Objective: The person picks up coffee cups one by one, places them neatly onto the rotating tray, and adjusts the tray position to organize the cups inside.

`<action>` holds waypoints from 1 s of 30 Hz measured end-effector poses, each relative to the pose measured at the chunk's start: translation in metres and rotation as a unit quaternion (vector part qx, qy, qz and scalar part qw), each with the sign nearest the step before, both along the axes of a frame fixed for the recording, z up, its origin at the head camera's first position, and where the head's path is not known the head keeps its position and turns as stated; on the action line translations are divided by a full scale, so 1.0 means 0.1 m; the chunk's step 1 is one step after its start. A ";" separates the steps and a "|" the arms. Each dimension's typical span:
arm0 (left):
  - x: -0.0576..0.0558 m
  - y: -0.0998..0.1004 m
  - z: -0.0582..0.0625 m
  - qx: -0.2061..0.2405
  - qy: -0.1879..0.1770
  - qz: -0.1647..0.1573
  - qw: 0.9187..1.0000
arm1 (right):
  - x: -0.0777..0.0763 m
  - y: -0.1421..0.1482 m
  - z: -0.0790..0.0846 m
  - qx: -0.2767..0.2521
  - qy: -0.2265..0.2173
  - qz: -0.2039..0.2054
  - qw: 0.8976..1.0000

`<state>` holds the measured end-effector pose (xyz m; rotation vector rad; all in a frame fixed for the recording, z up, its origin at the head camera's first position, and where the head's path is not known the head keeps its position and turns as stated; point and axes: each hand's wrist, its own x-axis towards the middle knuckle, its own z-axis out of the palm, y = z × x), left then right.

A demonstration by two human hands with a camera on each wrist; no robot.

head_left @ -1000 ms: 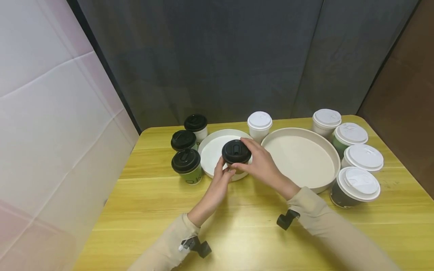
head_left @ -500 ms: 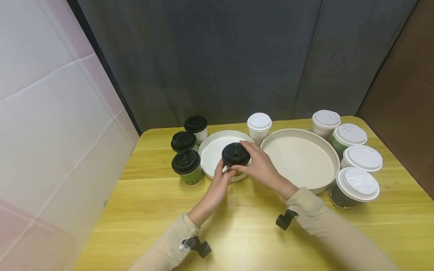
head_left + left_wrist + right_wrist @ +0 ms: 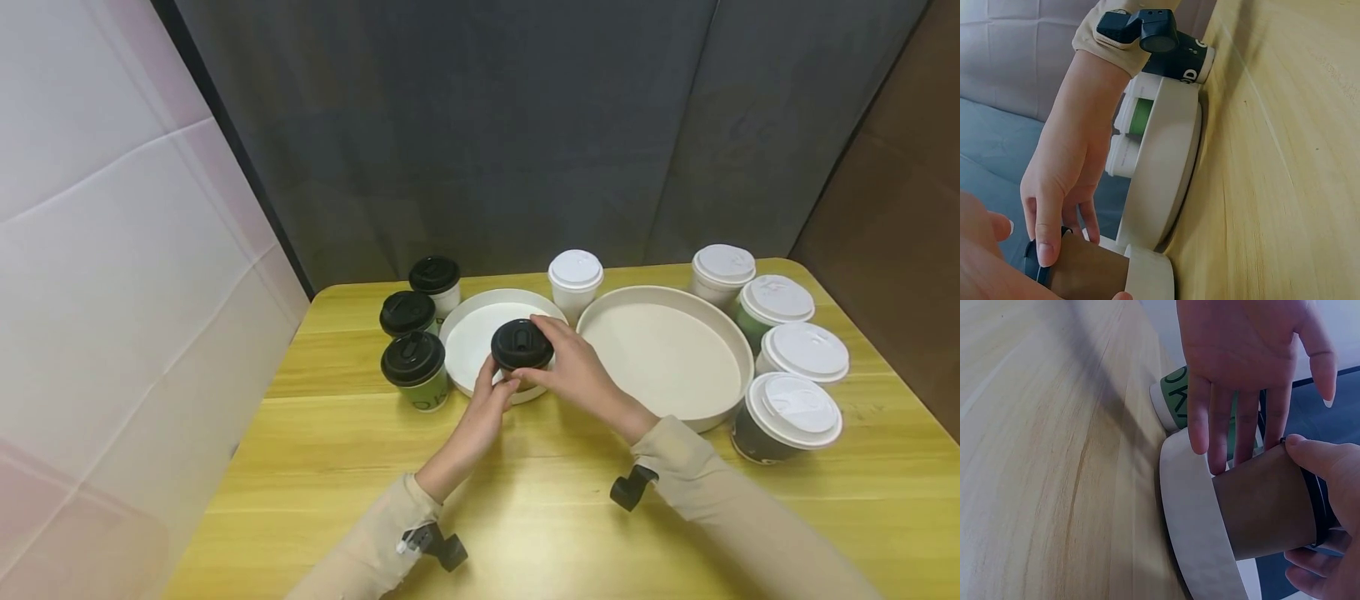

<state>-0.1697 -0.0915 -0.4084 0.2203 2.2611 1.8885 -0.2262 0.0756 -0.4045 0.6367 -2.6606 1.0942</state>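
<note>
A brown paper coffee cup (image 3: 1266,506) with a black lid (image 3: 522,343) stands slightly tilted within the rim of the round white tray (image 3: 467,337). My right hand (image 3: 581,371) grips it from the right, thumb and fingers around the lid's edge. On the near left side, my left hand (image 3: 480,408) has its fingers extended toward the cup; in the right wrist view its palm shows, with fingertips right at the cup's side and the thumb held apart. The cup's base is hidden behind the tray wall in both wrist views.
Black-lidded cups (image 3: 414,367) line the tray's left side. To the right lies a larger beige tray (image 3: 667,354), with several white-lidded cups (image 3: 795,408) along its right edge. Another white-lidded cup (image 3: 575,275) stands behind, between both trays. A dark curtain (image 3: 487,142) hangs behind the table.
The cup and my right hand have sunk slightly toward the tray. My left hand keeps nearly the same place, and the other cups have not moved.
</note>
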 end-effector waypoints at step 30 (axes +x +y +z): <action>0.01 -0.03 -0.04 -0.006 -0.015 0.002 1.000 | 0.02 0.01 0.01 0.010 -0.024 0.003 1.000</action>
